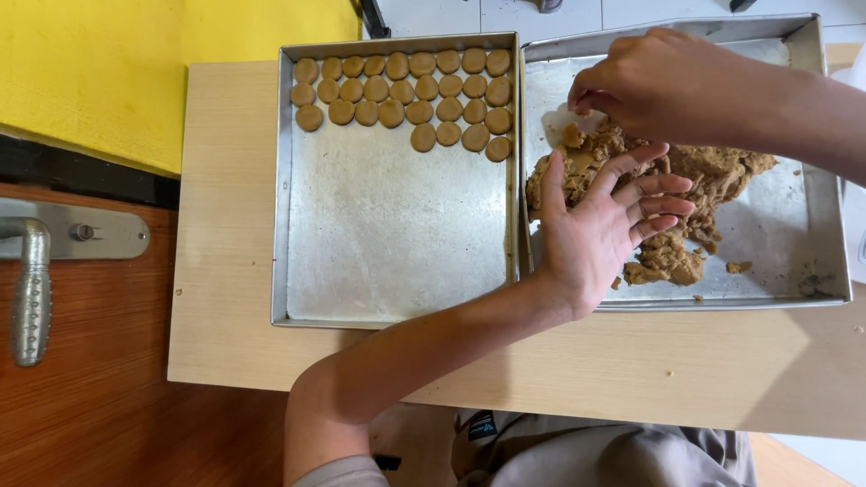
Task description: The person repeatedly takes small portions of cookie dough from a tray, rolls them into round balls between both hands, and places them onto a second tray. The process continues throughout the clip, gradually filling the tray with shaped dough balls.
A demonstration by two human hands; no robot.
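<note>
Head view has my right hand (pixel 672 81) pinching brown dough (pixel 713 176) heaped in the right tray (pixel 816 162), left hand (pixel 600 225) spread empty alongside; I'd judge small, even pinches should match the rounds (pixel 410 90) filling the neighbouring tray (pixel 397 243).

Two trays sit side by side on the table (pixel 225 225), touching along one edge. The left tray (pixel 397 261) holds rows of dough discs (pixel 410 90) along its far end. The right tray (pixel 812 225) holds a dough heap (pixel 713 171). The left hand (pixel 600 221) lies over the heap's near side, the right hand (pixel 663 81) at its far side. A door handle (pixel 32 289) lies left of the table
</note>
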